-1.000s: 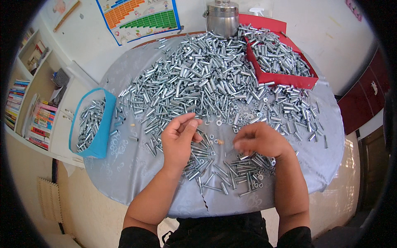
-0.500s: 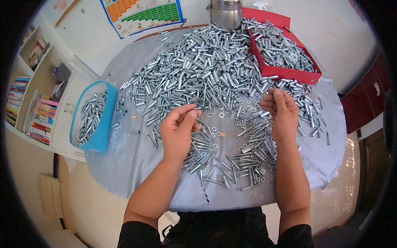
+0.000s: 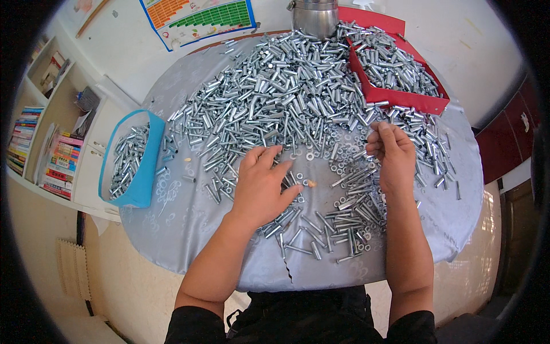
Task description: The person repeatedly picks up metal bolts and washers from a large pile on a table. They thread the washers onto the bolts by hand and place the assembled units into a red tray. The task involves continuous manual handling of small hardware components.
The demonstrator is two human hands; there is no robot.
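Note:
My left hand [image 3: 260, 186] is palm down with its fingers spread over the near edge of the pile of metal sleeves and bolts [image 3: 286, 92]. Its fingertips reach loose bolts and nuts; nothing shows in its grasp. To the right, my right hand [image 3: 392, 155] is closed in a pinch above a patch of small nuts and washers [image 3: 339, 166]. Whatever lies between those fingertips is too small to make out. Long thin bolts [image 3: 342, 221] lie scattered with more nuts between my forearms.
A blue box [image 3: 142, 186] with metal sleeves stands at the left. At the back right, a red box [image 3: 409, 102] is heaped with similar parts beside a steel canister [image 3: 316, 20]. The grey tablecloth [image 3: 177, 229] has a tear near the front edge. A bookshelf [image 3: 69, 126] stands left.
My left hand has opened from a pinch, its fingers spreading and lowering over the parts. My right hand keeps its pinch almost in place. The view has shifted slightly.

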